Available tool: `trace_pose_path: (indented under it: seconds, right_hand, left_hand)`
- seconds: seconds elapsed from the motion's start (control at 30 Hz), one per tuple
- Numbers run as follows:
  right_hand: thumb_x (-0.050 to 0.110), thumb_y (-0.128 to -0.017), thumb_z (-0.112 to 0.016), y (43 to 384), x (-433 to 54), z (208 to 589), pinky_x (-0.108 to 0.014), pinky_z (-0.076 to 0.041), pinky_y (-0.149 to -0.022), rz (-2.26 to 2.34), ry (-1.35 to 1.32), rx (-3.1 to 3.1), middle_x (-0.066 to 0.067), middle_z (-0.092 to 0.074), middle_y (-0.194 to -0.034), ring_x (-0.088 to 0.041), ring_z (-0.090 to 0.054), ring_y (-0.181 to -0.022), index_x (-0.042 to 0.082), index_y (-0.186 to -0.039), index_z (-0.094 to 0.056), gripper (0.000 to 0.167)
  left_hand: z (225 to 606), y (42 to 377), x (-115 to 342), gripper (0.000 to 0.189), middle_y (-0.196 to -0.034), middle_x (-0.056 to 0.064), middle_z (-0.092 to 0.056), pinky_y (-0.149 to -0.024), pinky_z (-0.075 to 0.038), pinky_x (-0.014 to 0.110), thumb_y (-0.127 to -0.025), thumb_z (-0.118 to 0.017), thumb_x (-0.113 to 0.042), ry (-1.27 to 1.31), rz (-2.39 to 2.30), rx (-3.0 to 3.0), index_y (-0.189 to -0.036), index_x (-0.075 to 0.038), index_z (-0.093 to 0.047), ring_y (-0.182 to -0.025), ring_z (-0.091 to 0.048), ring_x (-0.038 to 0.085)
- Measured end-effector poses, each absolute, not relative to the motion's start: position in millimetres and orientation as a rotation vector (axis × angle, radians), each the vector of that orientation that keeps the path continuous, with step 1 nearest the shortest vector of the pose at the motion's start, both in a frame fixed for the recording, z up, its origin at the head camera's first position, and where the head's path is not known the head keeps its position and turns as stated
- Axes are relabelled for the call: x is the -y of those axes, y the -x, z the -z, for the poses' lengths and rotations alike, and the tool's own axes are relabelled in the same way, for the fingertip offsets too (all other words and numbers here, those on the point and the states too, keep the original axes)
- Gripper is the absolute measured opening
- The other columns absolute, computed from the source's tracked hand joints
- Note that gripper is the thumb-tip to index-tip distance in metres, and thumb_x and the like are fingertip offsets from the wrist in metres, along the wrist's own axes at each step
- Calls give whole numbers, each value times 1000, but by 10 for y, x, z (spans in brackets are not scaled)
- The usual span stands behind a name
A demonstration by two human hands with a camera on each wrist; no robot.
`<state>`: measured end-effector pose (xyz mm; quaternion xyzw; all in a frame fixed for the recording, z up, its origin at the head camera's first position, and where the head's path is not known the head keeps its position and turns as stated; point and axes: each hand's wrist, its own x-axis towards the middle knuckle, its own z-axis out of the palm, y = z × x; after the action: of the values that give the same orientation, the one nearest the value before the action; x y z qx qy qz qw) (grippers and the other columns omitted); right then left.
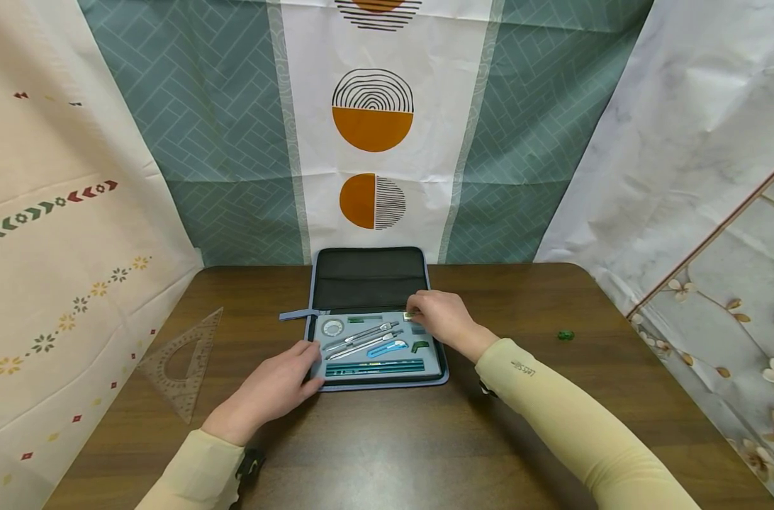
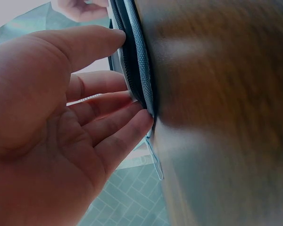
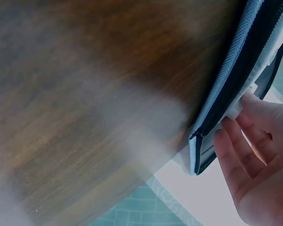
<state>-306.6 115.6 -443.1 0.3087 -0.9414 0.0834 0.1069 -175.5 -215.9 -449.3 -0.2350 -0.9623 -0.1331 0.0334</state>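
An unzipped blue-edged case [image 1: 380,387] lies on the table with its black lid [image 1: 369,278] tipped back. Its grey tray [image 1: 355,328] holds a round white disc [image 1: 332,327], metal compasses [image 1: 361,343], a blue cutter [image 1: 388,348], a small dark green piece [image 1: 419,346] and green pencils [image 1: 374,367]. My left hand [image 1: 275,386] rests its thumb and fingertips on the case's left edge, fingers fairly straight. At the tray's upper right corner, my right hand [image 1: 447,320] pinches a small whitish block [image 3: 235,110], mostly hidden by the fingers.
A clear triangular set square [image 1: 192,365] with a protractor cut-out lies on the table's left side. A small green object [image 1: 565,335] sits to the right. A blue strap [image 1: 298,314] sticks out from the case's left side. Patterned cloth hangs behind the brown table [image 1: 387,446].
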Motion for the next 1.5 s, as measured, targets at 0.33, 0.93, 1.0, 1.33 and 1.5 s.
trace_pose_path:
  seconds: [0.33,0.93,1.0,1.33,1.5]
  right_hand:
    - [9,-95,-88,3057,-1172,4442,-39,-62,-83,-257,-934,2731,1,-78,-101,-18,-74,-91,15,-100,-82,10]
    - [6,-97,-85,3040,-1190,4487,-39,-61,-83,-309,-947,2744,-1,-74,-97,-19,-70,-89,12,-101,-82,8]
    - [6,-98,-85,3036,-1187,4485,-40,-61,-84,-301,-949,2740,-1,-74,-98,-20,-71,-90,12,-101,-82,8]
    - [6,-100,-83,3005,-1189,4447,-41,-62,-87,-282,-955,2765,-4,-75,-102,-22,-72,-95,10,-105,-85,7]
    - [5,-100,-82,3000,-1254,4425,-41,-61,-91,-266,-1018,2793,-4,-76,-109,-22,-72,-102,10,-112,-85,13]
  left_hand:
    - [4491,1754,2160,41,-132,14,-67,-86,-61,41,-102,-83,-22,712,413,2970,-134,-1,-67,-95,-63,19]
    - [4492,1760,2156,43,-133,15,-67,-86,-61,42,-102,-82,-22,721,402,2966,-135,0,-66,-96,-64,20]
    - [4492,1758,2159,43,-134,15,-67,-87,-61,42,-103,-82,-22,720,405,2966,-136,0,-66,-97,-65,20]
    - [4489,1758,2158,43,-134,15,-67,-88,-62,43,-103,-82,-22,722,402,2965,-136,0,-67,-98,-66,21]
    - [4486,1757,2160,42,-134,15,-67,-86,-61,42,-103,-82,-22,726,403,2961,-135,0,-67,-96,-65,20]
